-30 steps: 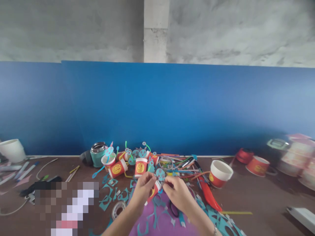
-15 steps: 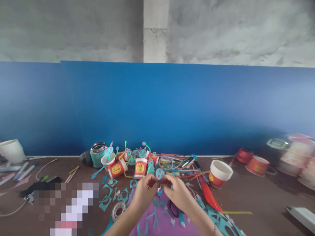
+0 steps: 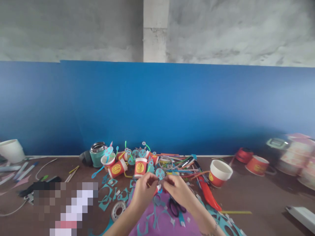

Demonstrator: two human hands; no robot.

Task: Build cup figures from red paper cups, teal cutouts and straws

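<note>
Together, the left hand (image 3: 144, 188) and the right hand (image 3: 175, 188) meet at a blue paper face (image 3: 159, 173).
The fingertips of each hand are bent close together, but I cannot tell what they pinch. The paper face is just above and between the fingertips, and a red and white cup (image 3: 157, 189) shows partly behind the hands. Below them lies purple paper (image 3: 163, 224) with blue scraps (image 3: 143, 226) and dark-handled scissors (image 3: 174, 207). A tape roll (image 3: 118, 210) is beside the left forearm.
</note>
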